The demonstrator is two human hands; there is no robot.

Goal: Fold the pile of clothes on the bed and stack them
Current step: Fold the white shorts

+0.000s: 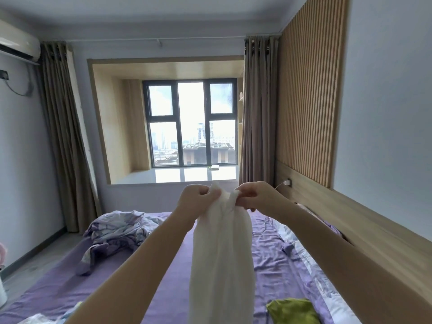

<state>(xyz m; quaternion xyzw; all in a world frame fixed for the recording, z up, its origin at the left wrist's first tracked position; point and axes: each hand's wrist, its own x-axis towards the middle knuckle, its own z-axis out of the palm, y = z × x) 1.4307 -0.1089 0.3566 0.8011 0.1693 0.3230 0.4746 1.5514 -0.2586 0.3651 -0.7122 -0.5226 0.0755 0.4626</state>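
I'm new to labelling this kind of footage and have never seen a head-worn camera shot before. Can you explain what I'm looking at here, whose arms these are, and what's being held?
There is no machine here: a person wears one wide-angle camera on the head, so you see their own two bare arms reaching forward. The left hand and the right hand each pinch the top edge of a white garment, which hangs down in the air between the arms. Below lies a bed with a purple sheet. On it are a crumpled purple patterned cloth to the far left and a green garment at the near right. Beyond the bed is a window with curtains on both sides.
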